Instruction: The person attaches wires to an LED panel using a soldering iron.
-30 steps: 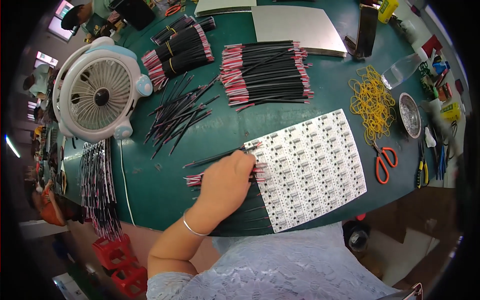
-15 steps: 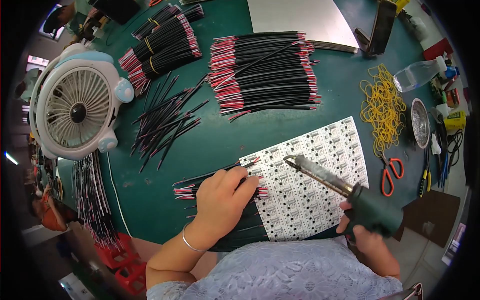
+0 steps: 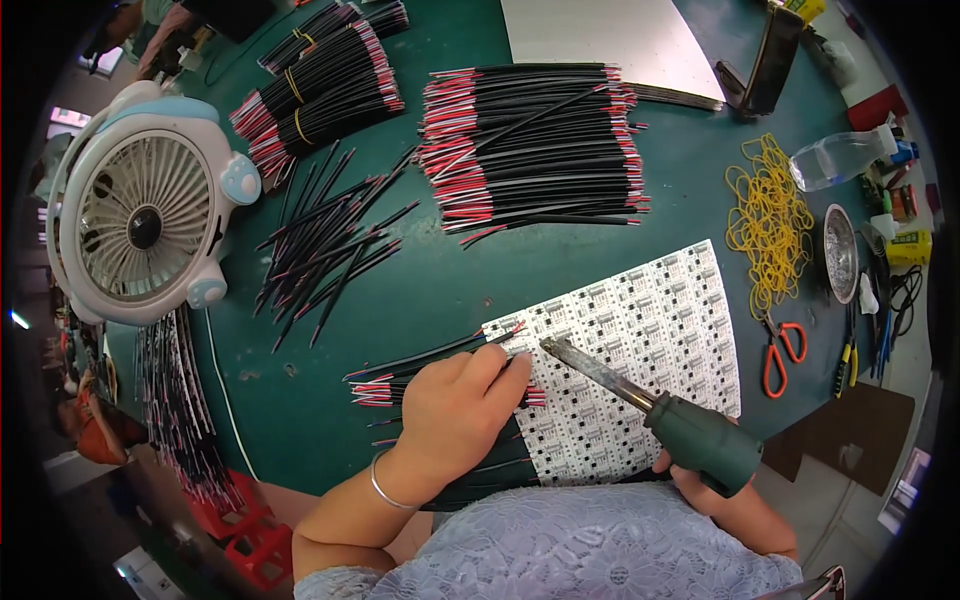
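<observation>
A white panel of small circuit boards (image 3: pixel 650 340) lies slanted on the green bench in front of me. My left hand (image 3: pixel 450 405), a bangle on its wrist, is closed at the panel's left edge over black cables (image 3: pixel 372 392) with red and white stripped ends. Its thumb and forefinger pinch a cable at the edge; the exact grip is partly hidden. In my right hand (image 3: pixel 695 488) is a soldering iron (image 3: pixel 705 440) with a dark green handle. The iron's tip hovers over or touches the panel close to my left fingertips; which, I cannot tell.
Beyond the panel lie a broad pile of cables (image 3: pixel 545 145), loose cables (image 3: pixel 325 245) and banded bundles (image 3: pixel 340 85). A fan (image 3: pixel 145 215) stands left. To the right are yellow rubber bands (image 3: pixel 768 230), orange-handled scissors (image 3: pixel 775 365), a metal bowl (image 3: pixel 840 255) and a bottle (image 3: pixel 840 158).
The soldering iron has moved left and down, bringing its tip nearer my left fingers. My left hand has shifted slightly to the right and down, still at the panel's edge.
</observation>
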`<state>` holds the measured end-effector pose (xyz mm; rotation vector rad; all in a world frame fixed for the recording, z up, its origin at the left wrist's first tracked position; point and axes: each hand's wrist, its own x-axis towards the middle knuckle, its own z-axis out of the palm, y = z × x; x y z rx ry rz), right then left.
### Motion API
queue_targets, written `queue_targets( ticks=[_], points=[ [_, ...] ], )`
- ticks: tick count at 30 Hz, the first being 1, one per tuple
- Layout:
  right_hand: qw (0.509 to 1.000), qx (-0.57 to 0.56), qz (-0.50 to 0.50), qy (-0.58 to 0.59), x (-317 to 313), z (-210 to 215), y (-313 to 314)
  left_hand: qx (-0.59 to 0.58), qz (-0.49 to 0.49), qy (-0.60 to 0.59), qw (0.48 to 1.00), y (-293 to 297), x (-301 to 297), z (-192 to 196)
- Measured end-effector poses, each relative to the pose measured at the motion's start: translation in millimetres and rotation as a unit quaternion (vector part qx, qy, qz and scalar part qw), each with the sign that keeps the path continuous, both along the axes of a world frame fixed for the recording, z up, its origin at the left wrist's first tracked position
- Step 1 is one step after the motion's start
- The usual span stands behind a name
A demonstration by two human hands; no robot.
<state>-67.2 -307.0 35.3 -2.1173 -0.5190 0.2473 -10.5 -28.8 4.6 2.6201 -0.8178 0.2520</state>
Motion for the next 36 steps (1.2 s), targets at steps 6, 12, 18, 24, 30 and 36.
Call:
queue_targets(
  ticks=[6,12,18,24,30,36],
  points=[
    [0.991,0.059,-0.061,0.099,-6,7,4,-0.024,0.010,-0.008,1.000,2,-1,-1],
    [0.975,0.110,-0.104,0.166,-13,5,2,0.008,-0.003,0.025,1.000,4,-2,8],
    [0.999,-0.002,-0.029,0.019,-4,3,0,-0.045,0.007,0.015,0.999,2,-1,4],
    [1.000,-0.005,-0.019,-0.012,-6,0,2,-0.017,-0.018,-0.015,1.000,3,1,2],
    [1.000,-0.016,-0.008,-0.009,-7,-3,3,-0.002,-0.014,-0.021,1.000,3,1,-4],
    [0.996,-0.011,-0.052,0.068,-18,-10,-1,-0.005,-0.014,-0.017,1.000,3,2,-5]
  ],
)
